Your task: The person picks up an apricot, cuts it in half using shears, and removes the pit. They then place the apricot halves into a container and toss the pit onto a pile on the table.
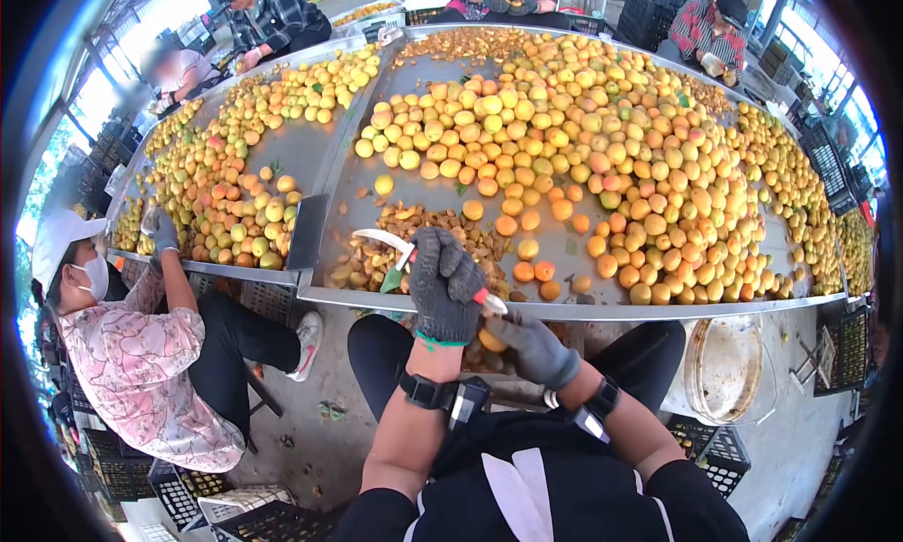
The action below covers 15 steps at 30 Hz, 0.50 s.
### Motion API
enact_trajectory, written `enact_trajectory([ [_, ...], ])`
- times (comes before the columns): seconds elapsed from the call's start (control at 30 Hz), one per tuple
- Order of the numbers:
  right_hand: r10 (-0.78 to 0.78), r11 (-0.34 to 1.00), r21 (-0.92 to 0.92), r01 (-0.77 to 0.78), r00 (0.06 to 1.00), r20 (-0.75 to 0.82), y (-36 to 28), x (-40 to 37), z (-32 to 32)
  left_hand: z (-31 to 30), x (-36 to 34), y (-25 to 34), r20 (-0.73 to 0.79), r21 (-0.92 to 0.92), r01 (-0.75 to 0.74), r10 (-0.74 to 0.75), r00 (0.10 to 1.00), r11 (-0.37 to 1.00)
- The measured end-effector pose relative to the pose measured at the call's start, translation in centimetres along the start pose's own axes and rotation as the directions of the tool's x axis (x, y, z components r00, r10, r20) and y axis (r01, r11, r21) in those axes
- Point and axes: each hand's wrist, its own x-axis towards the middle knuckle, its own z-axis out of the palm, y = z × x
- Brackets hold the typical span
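Observation:
My left hand, in a dark grey knit glove with a green cuff edge, is closed round the red handle of a knife with a curved blade that points left. In a grey glove, my right hand is beside it, at the table's front edge, with its fingers bent round an orange-yellow fruit. Brown fruit pieces lie heaped on the metal table just beyond my left hand. Whole yellow and orange fruits cover much of the table to the right.
A person in a white cap and pink patterned top sits at the left. Several others work along the far edge. A metal divider crosses the table. A white bucket stands by my right knee, with black crates near it.

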Motion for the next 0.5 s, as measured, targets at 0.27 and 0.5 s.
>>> enact_trajectory([
  [0.27, 0.221, 0.959, 0.226, -0.169, 0.947, -0.233, 2.5, 6.0, -3.5, -3.0, 0.9, 4.7, 0.046, -0.007, -0.201, 0.201, 0.979, 0.98],
  [0.5, 0.391, 0.913, -0.075, -0.402, 0.912, -0.126, 10.9, 0.0, -7.1, -5.6, -2.2, 4.8, -0.117, 0.029, -0.145, 0.148, 0.982, 0.989],
])
